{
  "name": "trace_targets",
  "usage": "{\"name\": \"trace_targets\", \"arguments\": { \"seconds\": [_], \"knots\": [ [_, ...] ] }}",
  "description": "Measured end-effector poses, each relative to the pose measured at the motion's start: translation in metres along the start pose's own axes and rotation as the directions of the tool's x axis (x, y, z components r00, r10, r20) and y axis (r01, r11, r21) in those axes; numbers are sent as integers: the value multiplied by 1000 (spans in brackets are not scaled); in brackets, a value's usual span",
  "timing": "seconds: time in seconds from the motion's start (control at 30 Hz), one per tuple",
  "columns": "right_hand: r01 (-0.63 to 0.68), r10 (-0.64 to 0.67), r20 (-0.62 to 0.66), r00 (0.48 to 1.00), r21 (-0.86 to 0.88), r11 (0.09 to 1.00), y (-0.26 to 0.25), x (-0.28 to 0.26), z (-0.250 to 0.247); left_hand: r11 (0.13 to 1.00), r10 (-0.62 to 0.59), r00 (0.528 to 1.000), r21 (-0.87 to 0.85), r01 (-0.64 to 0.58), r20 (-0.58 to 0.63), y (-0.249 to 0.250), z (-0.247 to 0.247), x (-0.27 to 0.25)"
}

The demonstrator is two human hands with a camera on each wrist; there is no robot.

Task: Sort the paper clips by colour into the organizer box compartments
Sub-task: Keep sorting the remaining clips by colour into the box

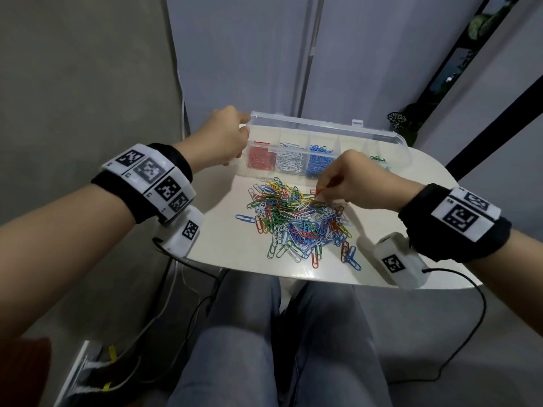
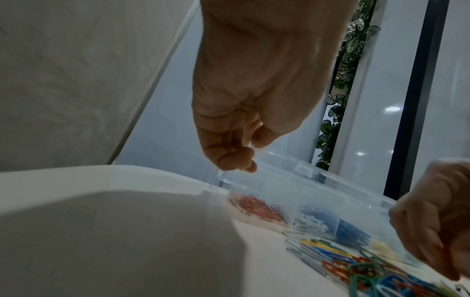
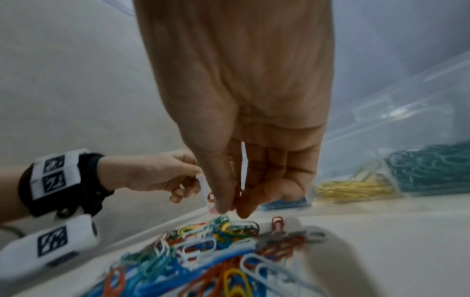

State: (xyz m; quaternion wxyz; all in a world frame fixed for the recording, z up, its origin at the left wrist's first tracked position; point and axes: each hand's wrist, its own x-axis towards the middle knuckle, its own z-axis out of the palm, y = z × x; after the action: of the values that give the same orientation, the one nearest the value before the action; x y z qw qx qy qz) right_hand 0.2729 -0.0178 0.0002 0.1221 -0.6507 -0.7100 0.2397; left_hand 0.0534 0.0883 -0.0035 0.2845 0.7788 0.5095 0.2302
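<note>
A clear organizer box [image 1: 323, 124] stands at the table's far side with its lid open. Its compartments hold red clips [image 1: 261, 160], white clips [image 1: 291, 161], blue clips [image 1: 318, 165], yellow clips [image 3: 356, 189] and green clips [image 3: 432, 166]. My left hand [image 1: 241, 133] grips the box's left end, fingers curled at its corner [image 2: 221, 172]. A mixed pile of coloured paper clips [image 1: 296, 218] lies in front of the box. My right hand [image 1: 321, 192] hovers over the pile's far edge and pinches a red clip [image 3: 210, 196] between thumb and fingers.
The small white table [image 1: 223, 218] has a rounded front edge just above my knees. A few stray clips [image 1: 351, 255] lie near that edge. Cables hang below the table on the left. A grey wall stands close behind the box.
</note>
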Motion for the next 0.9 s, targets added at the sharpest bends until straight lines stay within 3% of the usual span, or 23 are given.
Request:
{"name": "trace_targets", "arguments": {
  "seconds": [0.2, 0.33, 0.43, 0.67, 0.9],
  "knots": [
    [-139, 137, 38, 990, 457, 878, 5, -8, -15, 1000, 2, 1000, -6, -2, -2, 0, 1, -1],
    [-183, 167, 80, 983, 571, 800, 5, -10, -21, 1000, 4, 1000, -12, -4, -2, 1, 2, -1],
    [-157, 172, 30, 985, 576, 802, 0, -7, -23, 1000, -1, 1000, -20, 1, -5, 0, 2, 0],
    [-44, 133, -187, 973, 414, 909, -42, 36, -33, 999, -23, 1000, -40, 22, -14, -2, 1, 1],
    [-60, 114, -143, 983, 339, 939, -64, 76, -29, 999, -33, 999, -39, 33, -6, -2, 0, 2]
  ]
}}
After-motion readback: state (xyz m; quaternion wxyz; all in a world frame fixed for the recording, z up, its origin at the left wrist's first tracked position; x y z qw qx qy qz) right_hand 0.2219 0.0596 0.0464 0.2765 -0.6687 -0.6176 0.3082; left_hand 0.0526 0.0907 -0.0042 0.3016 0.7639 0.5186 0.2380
